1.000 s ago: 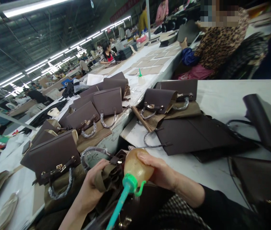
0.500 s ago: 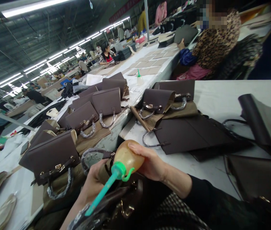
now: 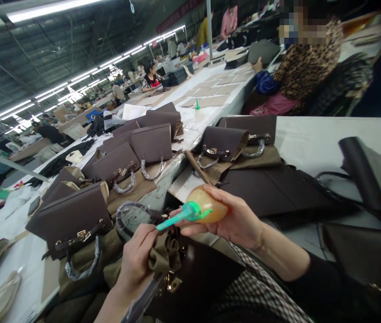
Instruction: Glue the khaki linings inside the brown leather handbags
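The right hand (image 3: 240,220) has its grip curled around the squeeze bottle (image 3: 212,208), at two o'clock from the left hand (image 3: 136,253), its grip closed on bunched olive cloth (image 3: 163,258). The nozzle (image 3: 173,220) points toward eight o'clock; squeezing too hard could spill contents onto the dark bag (image 3: 207,271).

dark ceiling (image 3: 18,56) | lit tube lights (image 3: 52,10) in rows | white-topped worktables (image 3: 306,141) | upright post (image 3: 209,31) | red banner (image 3: 180,16)

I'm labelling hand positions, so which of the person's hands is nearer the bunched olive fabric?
Left. The left hand grips the bunched olive fabric; the right hand is up and to its right in the picture, holding the amber bottle.
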